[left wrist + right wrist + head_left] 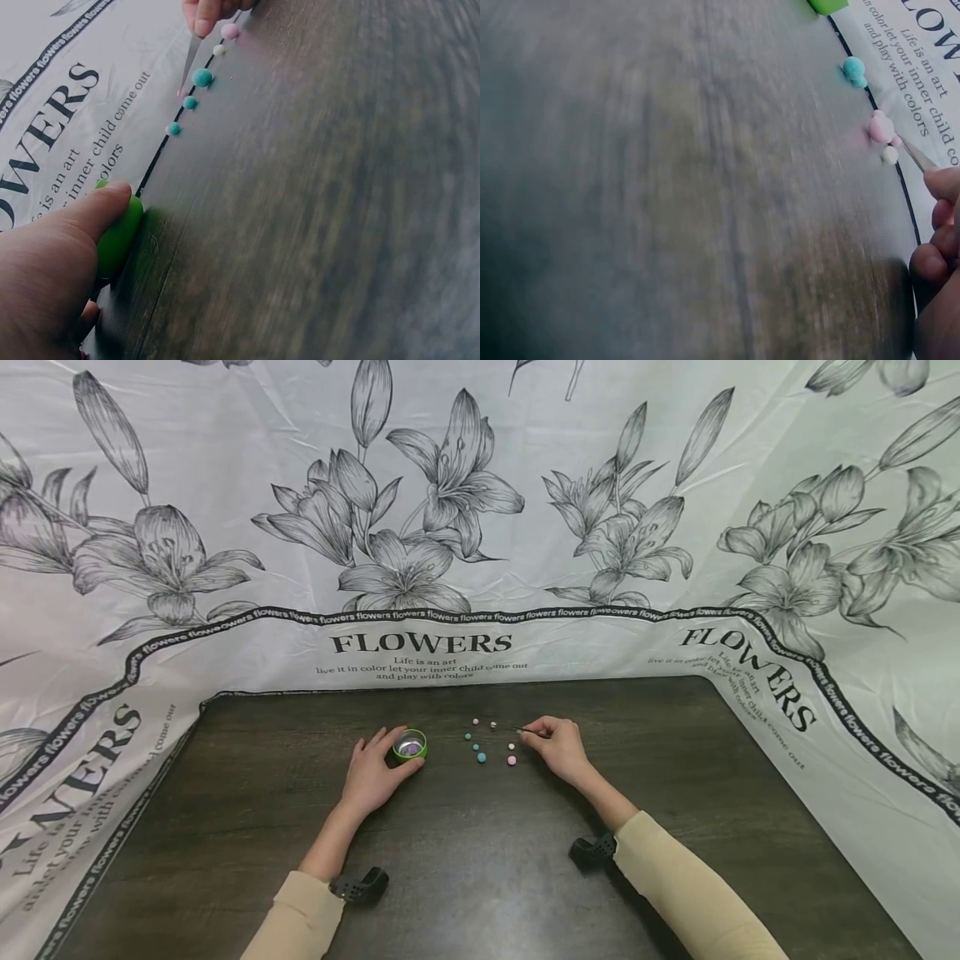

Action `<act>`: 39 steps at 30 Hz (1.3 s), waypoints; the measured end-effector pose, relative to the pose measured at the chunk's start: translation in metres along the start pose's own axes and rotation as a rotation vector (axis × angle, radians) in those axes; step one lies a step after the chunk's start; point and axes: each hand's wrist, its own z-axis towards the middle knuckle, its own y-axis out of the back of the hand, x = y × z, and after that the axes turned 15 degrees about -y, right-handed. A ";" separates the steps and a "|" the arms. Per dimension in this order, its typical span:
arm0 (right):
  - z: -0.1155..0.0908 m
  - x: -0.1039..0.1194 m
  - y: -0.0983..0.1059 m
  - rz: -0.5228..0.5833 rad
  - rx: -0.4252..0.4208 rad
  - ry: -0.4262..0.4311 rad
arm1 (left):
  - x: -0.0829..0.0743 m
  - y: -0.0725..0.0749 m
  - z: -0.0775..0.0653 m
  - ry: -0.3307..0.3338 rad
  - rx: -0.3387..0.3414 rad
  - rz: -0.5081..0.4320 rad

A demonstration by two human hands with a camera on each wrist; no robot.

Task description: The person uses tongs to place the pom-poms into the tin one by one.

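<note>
My left hand [372, 774] curls its thumb and fingers round a small round bowl [409, 757], bright green outside and silvery inside. Something purple lies in it. In the left wrist view the thumb rests along the bowl's green wall [120, 240]. My right hand [558, 748] pinches slim pointed metal tweezers [190, 64], tips directed left. Beside the tips is a small pale ball [493, 724]; whether they grip it I cannot tell. Around it on the table lie teal balls [482, 758], pink balls [512, 761] and a whitish ball [512, 747].
The dark wood-grain table [480, 860] ends at the back against a white cloth [600, 647] printed with flowers and lettering. That cloth also rises at both sides. Black camera mounts [592, 852] sit at both wrists, near the beige sleeves [675, 877].
</note>
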 end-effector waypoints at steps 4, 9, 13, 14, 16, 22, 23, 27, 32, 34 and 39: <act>0.002 0.003 0.000 0.004 0.002 0.008 | 0.000 0.002 0.000 -0.001 -0.009 0.000; 0.002 0.004 0.003 0.013 0.015 0.020 | 0.000 0.002 0.000 -0.002 -0.002 0.000; 0.003 0.006 0.002 0.022 0.006 0.033 | 0.000 0.000 0.000 0.002 0.005 -0.010; 0.003 0.008 0.002 0.029 0.002 0.041 | 0.000 0.000 0.000 0.002 0.003 -0.011; 0.002 0.014 0.000 0.048 0.002 0.058 | -0.001 0.000 0.000 0.005 -0.003 -0.013; -0.008 0.037 -0.010 0.112 0.066 0.112 | -0.002 0.002 -0.001 0.006 0.001 -0.001; -0.009 0.041 -0.012 0.112 0.075 0.122 | -0.002 0.001 -0.001 0.002 0.000 -0.001; -0.013 0.054 -0.020 0.109 0.110 0.156 | -0.002 -0.001 -0.001 -0.011 -0.010 -0.003; -0.015 0.065 -0.030 0.112 0.135 0.172 | 0.000 -0.003 -0.002 -0.016 -0.016 -0.006; -0.016 0.068 -0.033 0.118 0.138 0.178 | 0.000 -0.003 -0.002 -0.014 -0.013 -0.002; -0.015 0.073 -0.041 0.123 0.156 0.198 | 0.001 -0.001 0.000 -0.021 -0.023 0.010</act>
